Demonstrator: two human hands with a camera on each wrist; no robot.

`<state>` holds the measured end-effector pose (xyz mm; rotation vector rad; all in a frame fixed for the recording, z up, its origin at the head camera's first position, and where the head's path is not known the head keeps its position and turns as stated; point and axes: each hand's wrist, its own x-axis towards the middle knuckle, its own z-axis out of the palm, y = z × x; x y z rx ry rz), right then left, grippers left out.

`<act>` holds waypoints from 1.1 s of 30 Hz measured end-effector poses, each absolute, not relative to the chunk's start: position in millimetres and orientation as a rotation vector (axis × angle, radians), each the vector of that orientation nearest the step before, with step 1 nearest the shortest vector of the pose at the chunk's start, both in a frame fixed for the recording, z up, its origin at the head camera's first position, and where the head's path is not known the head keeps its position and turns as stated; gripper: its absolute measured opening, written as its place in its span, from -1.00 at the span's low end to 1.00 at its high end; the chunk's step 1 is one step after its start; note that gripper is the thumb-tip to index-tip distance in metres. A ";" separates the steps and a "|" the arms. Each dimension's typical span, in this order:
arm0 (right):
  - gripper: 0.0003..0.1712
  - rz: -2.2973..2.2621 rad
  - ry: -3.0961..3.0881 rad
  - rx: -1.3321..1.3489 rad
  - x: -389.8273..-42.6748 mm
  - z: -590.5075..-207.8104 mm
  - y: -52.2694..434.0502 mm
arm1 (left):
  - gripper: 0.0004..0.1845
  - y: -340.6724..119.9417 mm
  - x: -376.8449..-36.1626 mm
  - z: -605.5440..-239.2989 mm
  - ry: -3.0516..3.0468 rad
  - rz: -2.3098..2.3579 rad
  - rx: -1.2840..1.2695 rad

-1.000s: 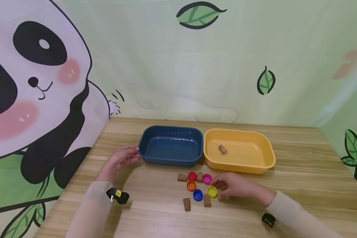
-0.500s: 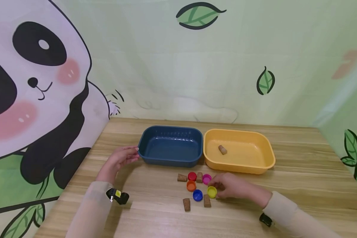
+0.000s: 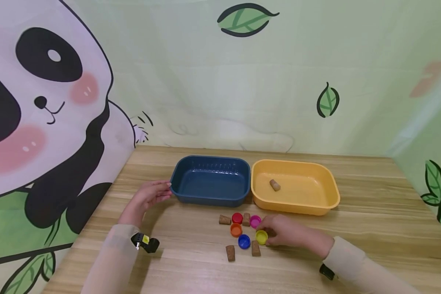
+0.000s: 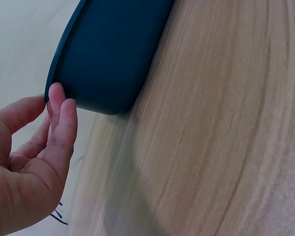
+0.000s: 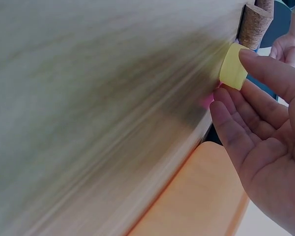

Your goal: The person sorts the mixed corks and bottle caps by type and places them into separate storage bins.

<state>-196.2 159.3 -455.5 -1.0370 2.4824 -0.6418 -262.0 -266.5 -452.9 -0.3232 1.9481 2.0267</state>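
Observation:
My right hand (image 3: pixel 288 232) pinches a yellow bottle cap (image 3: pixel 261 237) on the table. In the right wrist view the thumb lies on one side of the cap and fingers on the other. Close by are a pink cap (image 3: pixel 255 221), a blue cap (image 3: pixel 244 241) and a cork (image 3: pixel 255 248). My left hand (image 3: pixel 147 199) touches the left end of a dark blue tray (image 3: pixel 209 201), its fingertips at the rim. In the left wrist view those fingers are fairly straight against the rim and outer wall.
A yellow tray (image 3: pixel 294 207) stands right of the blue one, with one cork (image 3: pixel 275 185) inside. On the table lie a red cap (image 3: pixel 237 218), an orange cap (image 3: pixel 236 230) and more corks (image 3: pixel 230 253). A panda-printed backdrop (image 3: pixel 213 81) rises behind the table.
My right hand has shifted slightly left and closed its thumb and fingers on the yellow cap. The left hand and both trays have stayed put.

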 end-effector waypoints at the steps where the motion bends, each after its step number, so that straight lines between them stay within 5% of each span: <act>1: -0.61 -0.642 2.482 -1.036 -196.3 -455.8 159.4 | -0.47 -266.6 -262.0 -453.1 1.949 2.027 -0.322; 33: -0.56 -0.744 2.467 -0.901 -200.4 -425.3 171.6 | -0.47 -267.2 -262.5 -454.2 1.952 2.021 -0.317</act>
